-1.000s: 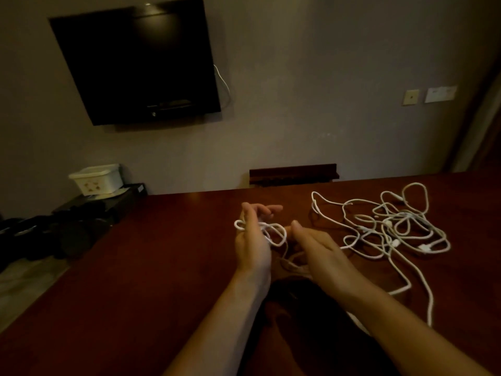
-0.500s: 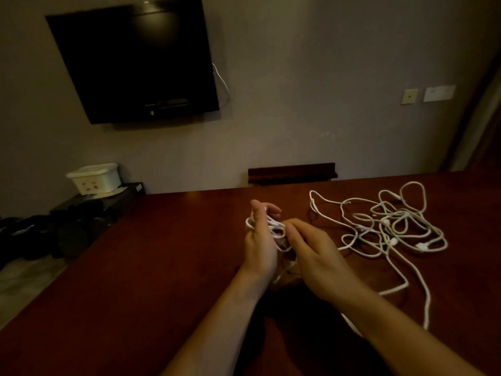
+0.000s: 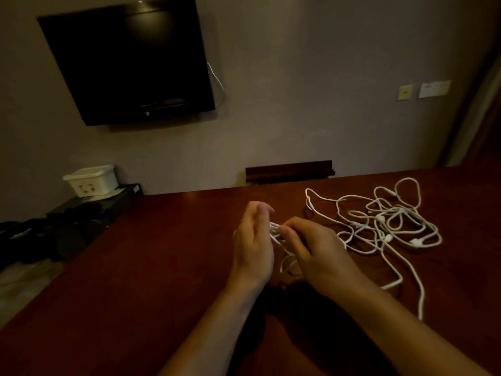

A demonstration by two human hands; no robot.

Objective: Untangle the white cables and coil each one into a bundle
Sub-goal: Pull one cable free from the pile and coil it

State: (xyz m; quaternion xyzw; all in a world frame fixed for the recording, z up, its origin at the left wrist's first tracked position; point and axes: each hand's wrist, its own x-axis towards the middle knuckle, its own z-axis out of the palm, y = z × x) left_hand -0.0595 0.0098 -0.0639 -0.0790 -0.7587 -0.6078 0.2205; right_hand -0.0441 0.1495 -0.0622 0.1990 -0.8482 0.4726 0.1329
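Left hand (image 3: pixel 253 240): over the red-brown counter (image 3: pixel 141 267), fingers curled round a small white cable bundle (image 3: pixel 275 231). Right hand (image 3: pixel 315 251): fingertips pinching the same bundle. Tangled white cables (image 3: pixel 385 221): on the counter, just right of both grips. Wall television (image 3: pixel 127 61): beyond.

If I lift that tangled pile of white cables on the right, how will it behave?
The white cable tangle is thin and loosely looped, so probably floppy and light. Strands cross many times, so lifting one likely drags the rest. One strand runs toward the right hand, so it may tug there.
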